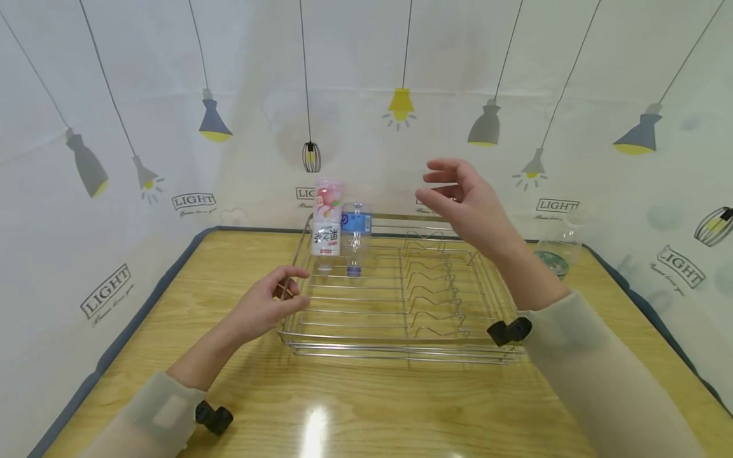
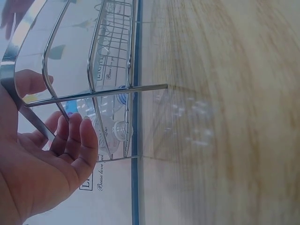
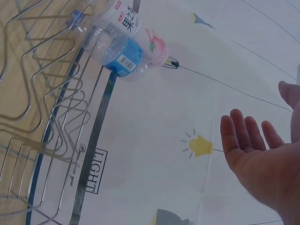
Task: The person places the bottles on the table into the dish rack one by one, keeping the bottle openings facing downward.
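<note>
A wire dish rack [image 1: 372, 331] stands on the wooden table. At its left end my left hand [image 1: 272, 302] holds the rim, fingers curled about the metal; the left wrist view shows this hand [image 2: 61, 145] among the bars. Inside the rack's back left, a peach drink bottle [image 1: 327, 219] and a clear bottle with a blue label [image 1: 356, 238] stand neck down, side by side. My right hand [image 1: 466, 200] is raised above the rack's back right with nothing in it. In the right wrist view its fingers [image 3: 236, 136] are spread loosely, away from both bottles.
Wavy wire dividers [image 1: 435, 286] run along the right half of the rack. A clear container with a greenish base [image 1: 554, 261] stands at the back right, partly hidden by my right forearm. A lamp-printed sheet [image 1: 366, 127] hangs behind the table.
</note>
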`<action>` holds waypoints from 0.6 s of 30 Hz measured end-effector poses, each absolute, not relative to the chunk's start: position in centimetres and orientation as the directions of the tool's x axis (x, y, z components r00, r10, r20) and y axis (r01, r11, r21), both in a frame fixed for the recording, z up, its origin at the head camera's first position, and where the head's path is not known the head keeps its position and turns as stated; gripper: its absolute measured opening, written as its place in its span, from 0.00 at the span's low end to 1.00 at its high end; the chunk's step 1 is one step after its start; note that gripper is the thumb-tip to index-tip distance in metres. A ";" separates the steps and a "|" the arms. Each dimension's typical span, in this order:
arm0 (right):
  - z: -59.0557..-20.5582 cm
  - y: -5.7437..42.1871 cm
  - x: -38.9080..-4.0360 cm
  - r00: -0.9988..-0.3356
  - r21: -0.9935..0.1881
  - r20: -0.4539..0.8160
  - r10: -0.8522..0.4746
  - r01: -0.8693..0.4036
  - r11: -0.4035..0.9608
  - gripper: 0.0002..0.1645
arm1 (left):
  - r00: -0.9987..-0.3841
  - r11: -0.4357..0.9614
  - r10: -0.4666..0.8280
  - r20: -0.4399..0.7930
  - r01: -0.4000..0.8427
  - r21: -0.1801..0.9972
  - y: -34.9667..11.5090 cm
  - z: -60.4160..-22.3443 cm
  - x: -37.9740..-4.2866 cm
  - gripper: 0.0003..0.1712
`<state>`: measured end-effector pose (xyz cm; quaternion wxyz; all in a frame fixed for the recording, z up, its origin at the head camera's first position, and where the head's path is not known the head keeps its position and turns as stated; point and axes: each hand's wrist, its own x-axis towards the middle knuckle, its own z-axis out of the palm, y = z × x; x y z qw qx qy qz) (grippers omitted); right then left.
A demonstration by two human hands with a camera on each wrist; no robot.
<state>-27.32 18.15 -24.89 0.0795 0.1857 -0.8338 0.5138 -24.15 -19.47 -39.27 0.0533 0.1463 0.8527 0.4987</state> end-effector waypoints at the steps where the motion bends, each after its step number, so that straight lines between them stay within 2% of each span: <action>1: -24.9 18.6 -27.0 -0.920 -0.823 0.321 -0.225 -0.389 0.415 0.36 | -0.951 0.460 0.303 0.057 0.198 0.865 -19.5 -39.3 -24.2 0.28; 10: -24.8 23.4 -25.0 -0.928 -0.757 0.323 -0.185 -0.370 0.538 0.38 | -0.951 0.453 0.303 0.061 0.200 0.869 -19.5 -39.4 -24.3 0.28; 18: -24.2 28.8 -23.8 -0.914 -0.736 0.394 -0.099 -0.377 0.562 0.33 | -0.949 0.452 0.308 0.068 0.208 0.868 -19.5 -39.4 -24.2 0.28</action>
